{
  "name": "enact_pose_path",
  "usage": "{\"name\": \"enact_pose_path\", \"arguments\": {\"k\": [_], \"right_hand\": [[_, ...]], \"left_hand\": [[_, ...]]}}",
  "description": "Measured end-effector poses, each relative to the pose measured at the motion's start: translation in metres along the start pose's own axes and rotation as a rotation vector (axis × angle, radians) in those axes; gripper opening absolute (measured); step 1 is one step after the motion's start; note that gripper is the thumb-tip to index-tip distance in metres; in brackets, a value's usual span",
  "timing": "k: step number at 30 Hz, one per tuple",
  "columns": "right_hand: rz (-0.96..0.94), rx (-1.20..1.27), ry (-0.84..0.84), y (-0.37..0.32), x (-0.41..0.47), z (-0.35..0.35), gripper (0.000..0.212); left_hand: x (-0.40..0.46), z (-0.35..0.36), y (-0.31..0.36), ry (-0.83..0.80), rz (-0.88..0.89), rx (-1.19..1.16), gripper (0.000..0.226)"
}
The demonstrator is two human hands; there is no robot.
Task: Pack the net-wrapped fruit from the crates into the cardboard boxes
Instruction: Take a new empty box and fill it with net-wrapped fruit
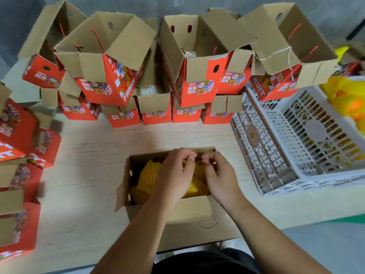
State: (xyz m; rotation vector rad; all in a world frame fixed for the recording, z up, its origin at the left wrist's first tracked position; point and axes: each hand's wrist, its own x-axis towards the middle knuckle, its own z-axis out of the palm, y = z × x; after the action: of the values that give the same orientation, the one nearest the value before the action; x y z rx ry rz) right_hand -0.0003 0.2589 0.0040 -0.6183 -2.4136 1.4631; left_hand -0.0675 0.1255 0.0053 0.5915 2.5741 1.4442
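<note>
An open cardboard box (pixel 189 216) stands at the table's near edge, straight below me. Several fruits in yellow foam net (pixel 147 177) lie inside it. My left hand (pixel 173 175) and my right hand (pixel 219 175) are both over the box, fingers curled, tips close together above the fruit. They seem to pinch the yellow net on the top fruit, though the grip itself is partly hidden. A white plastic crate (pixel 292 147) sits to the right, tilted, with yellow showing through its holes. More net-wrapped fruit (pixel 347 99) is blurred at the far right edge.
Red and brown cardboard boxes (pixel 110 62) with open flaps are stacked two high along the back of the wooden table (pixel 94 155). More red boxes (pixel 17 147) are piled at the left edge. A band of bare wood lies between the back stacks and the near box.
</note>
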Motion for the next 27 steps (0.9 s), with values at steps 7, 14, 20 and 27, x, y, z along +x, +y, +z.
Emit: {"name": "enact_pose_path", "arguments": {"k": [7,14,20,27], "right_hand": [[-0.092,0.091,0.119,0.023,0.016,-0.105,0.021],[-0.082,0.123,0.269,0.097,0.058,-0.290,0.017],[-0.074,-0.054,0.467,0.181,0.102,-0.458,0.030],[0.254,-0.742,0.255,0.276,0.145,-0.555,0.082]], "left_hand": [[0.020,0.103,0.095,-0.110,0.054,-0.166,0.015],[0.063,0.262,0.219,-0.239,0.154,-0.289,0.016],[0.101,0.400,0.319,-0.397,0.252,-0.283,0.016],[0.142,0.489,0.365,-0.449,0.250,0.189,0.060]]}}
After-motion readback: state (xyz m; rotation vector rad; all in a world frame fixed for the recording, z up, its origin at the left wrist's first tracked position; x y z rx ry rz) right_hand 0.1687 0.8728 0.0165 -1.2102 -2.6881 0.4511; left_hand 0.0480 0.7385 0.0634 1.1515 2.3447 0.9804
